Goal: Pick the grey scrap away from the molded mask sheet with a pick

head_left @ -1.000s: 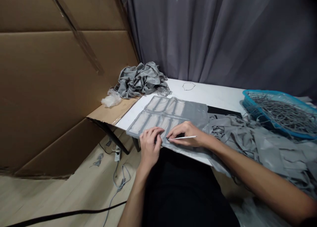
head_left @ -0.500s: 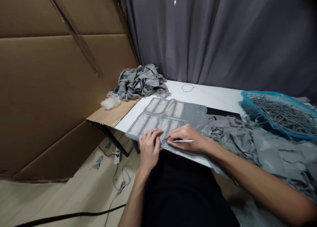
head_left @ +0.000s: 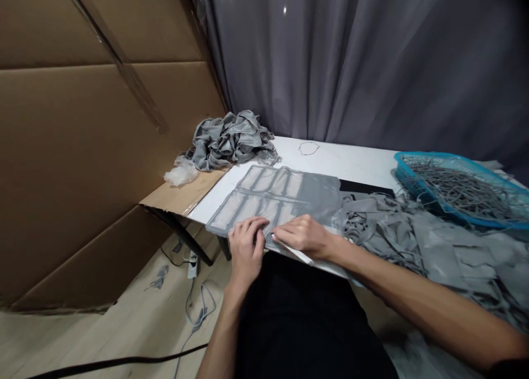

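Observation:
A grey fabric piece with several pale rectangular panels (head_left: 254, 204) lies flat on the white table (head_left: 347, 163). My left hand (head_left: 247, 241) rests on its near edge, fingers bent and thumb apart from them. Just to the right, my right hand (head_left: 303, 237) is closed around a thin white stick-like tool (head_left: 298, 253), whose back end points down toward my lap. The tool's front tip is hidden at my fingers, close to the fabric's near edge.
Crumpled grey fabric (head_left: 231, 139) is heaped at the back left beside clear plastic (head_left: 181, 171). Loose grey pieces (head_left: 438, 247) cover the right side. Behind them sits a blue basket (head_left: 450, 214) of grey cords. A thin looped cord (head_left: 308, 148) lies near the curtain.
The white tool has swung from nearly level to slanting down to the right as my right hand turned. The whole view has shifted slightly. My left hand stays on the fabric.

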Demonstrator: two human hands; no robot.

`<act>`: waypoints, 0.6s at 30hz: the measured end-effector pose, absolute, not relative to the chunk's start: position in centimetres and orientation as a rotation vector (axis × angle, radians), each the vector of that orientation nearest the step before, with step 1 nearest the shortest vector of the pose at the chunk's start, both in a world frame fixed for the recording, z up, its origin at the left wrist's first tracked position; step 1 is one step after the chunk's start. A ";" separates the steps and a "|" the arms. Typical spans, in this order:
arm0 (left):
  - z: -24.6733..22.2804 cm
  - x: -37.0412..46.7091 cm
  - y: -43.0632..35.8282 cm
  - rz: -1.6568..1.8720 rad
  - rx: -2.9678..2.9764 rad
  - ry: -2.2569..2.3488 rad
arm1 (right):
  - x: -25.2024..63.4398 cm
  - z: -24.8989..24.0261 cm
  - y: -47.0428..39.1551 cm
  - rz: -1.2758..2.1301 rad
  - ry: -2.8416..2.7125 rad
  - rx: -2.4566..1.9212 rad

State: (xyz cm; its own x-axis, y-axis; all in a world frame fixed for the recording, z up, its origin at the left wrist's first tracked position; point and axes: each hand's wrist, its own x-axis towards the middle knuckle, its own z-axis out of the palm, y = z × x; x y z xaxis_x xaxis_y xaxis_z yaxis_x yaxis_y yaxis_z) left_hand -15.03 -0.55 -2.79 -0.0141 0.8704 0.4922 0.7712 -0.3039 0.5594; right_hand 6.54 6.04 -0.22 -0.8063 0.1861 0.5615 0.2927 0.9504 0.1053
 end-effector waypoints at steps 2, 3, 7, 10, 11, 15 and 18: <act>-2.8 -15.0 -0.5 1.221 2.112 1.772 | 6.5 -0.4 6.0 -0.239 -2.509 -0.378; -2.9 -15.0 -0.5 1.223 2.110 1.770 | 6.5 -0.5 5.9 -0.227 -2.501 -0.400; -2.8 -15.0 -0.5 1.236 2.111 1.759 | 6.4 -0.9 5.9 -0.170 -2.474 -0.467; -2.8 -15.0 -0.5 1.240 2.115 1.761 | 6.2 -0.8 5.8 -0.134 -2.438 -0.529; -2.7 -15.0 -0.6 1.237 2.115 1.764 | 6.1 -0.7 5.9 -0.117 -2.420 -0.569; -2.7 -15.0 -0.6 1.220 2.106 1.777 | 6.4 -0.3 6.2 0.101 -2.374 -0.688; -2.7 -15.0 -0.6 1.204 2.103 1.784 | 7.0 0.1 6.7 0.368 -2.339 -0.674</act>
State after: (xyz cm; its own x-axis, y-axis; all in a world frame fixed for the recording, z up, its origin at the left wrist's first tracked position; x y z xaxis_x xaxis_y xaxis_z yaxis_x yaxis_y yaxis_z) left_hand -14.99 -0.63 -2.73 -0.0183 0.8779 0.4785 0.7722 -0.2916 0.5645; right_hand 6.99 6.66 0.12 -0.6446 0.5562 0.5245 0.3683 0.8271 -0.4245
